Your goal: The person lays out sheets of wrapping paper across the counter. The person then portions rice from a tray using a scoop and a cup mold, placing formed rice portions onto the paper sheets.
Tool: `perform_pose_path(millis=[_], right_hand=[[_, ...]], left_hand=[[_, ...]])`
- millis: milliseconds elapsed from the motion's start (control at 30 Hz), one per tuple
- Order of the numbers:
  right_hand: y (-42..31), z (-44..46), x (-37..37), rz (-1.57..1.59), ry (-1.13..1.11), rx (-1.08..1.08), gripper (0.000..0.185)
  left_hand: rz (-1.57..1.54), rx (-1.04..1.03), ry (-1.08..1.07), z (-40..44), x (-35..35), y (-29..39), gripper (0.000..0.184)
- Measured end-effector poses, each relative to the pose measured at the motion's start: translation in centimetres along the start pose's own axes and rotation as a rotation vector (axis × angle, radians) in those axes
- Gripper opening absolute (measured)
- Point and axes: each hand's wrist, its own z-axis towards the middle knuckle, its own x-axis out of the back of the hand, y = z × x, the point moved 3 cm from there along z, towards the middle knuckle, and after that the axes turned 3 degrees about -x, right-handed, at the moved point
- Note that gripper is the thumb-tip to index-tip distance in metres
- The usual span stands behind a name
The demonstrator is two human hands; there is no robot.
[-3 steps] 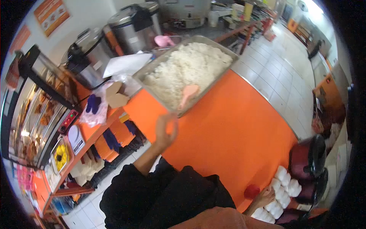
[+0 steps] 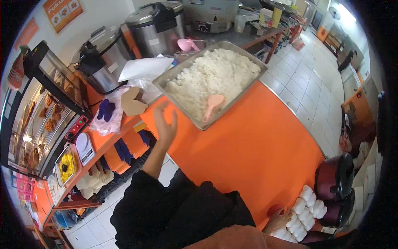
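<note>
A metal tray (image 2: 195, 119) of white rice (image 2: 213, 74) stands on the orange table, with a pink paddle (image 2: 213, 107) lying on the rice. My left hand (image 2: 165, 124), fingers apart and holding nothing, hovers just left of the tray's near corner. At the table's lower right, my right hand (image 2: 277, 220) is beside several white wrapped bundles (image 2: 302, 216). A red round object (image 2: 275, 210) is against its fingers; how they grip it is unclear.
Steel cookers (image 2: 155, 33) stand behind the tray. On the left are a glass food warmer (image 2: 41, 120), a white scale (image 2: 84, 147), a yellow-filled container (image 2: 66, 166) and brown boxes (image 2: 133, 101). Dark red pots (image 2: 335, 176) stand at right.
My left hand has moved left and up, away from the paddle's handle. My right hand has shifted slightly down and left, nearer the red object. The view has shifted slightly.
</note>
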Motion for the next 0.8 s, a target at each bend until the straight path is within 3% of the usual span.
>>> perform_pose_path(millis=[67, 200, 300, 400, 433, 467, 533, 567, 667, 800], right_hand=[[3.2, 1.5, -1.4, -0.086, -0.052, -0.042, 0.042], [1.8, 1.1, -0.4, 0.182, -0.044, -0.037, 0.043], [-3.1, -0.7, 0.1, 0.282, -0.089, -0.023, 0.044], [-11.0, -3.3, 1.5, 0.382, -0.164, 0.025, 0.045], [-13.2, -4.3, 1.0, 0.39, -0.161, 0.06, 0.045], [-15.1, -5.4, 0.7, 0.397, -0.157, 0.093, 0.046], [-20.5, -7.2, 2.2, 0.508, -0.228, 0.118, 0.045], [-23.1, -8.0, 2.8, 0.565, -0.263, 0.129, 0.044], [-28.5, -10.1, 2.3, 0.582, -0.41, 0.209, 0.041], [-34.1, -12.0, 1.7, 0.61, -0.377, 0.326, 0.039]], left_hand=[[0.047, 0.082, 0.126, 1.0, -0.4, -3.7, 0.024], [0.154, 0.121, 0.028, 5.6, -1.0, -14.6, 0.027], [0.482, 0.057, -0.359, 10.0, -1.2, -21.3, 0.034], [0.652, -0.094, -0.531, 11.4, -2.9, -29.0, 0.041], [0.742, -0.254, -0.558, 11.4, -3.2, -30.3, 0.037], [0.702, -0.221, -0.729, 11.6, -3.7, -32.2, 0.037], [0.607, -0.154, -1.069, 12.5, -3.5, -32.1, 0.039], [0.552, -0.187, -1.079, 12.1, -4.2, -34.3, 0.05], [0.339, -0.215, -0.97, 11.5, -3.6, -32.6, 0.052], [0.263, -0.272, -1.045, 10.6, -4.3, -32.4, 0.053]])
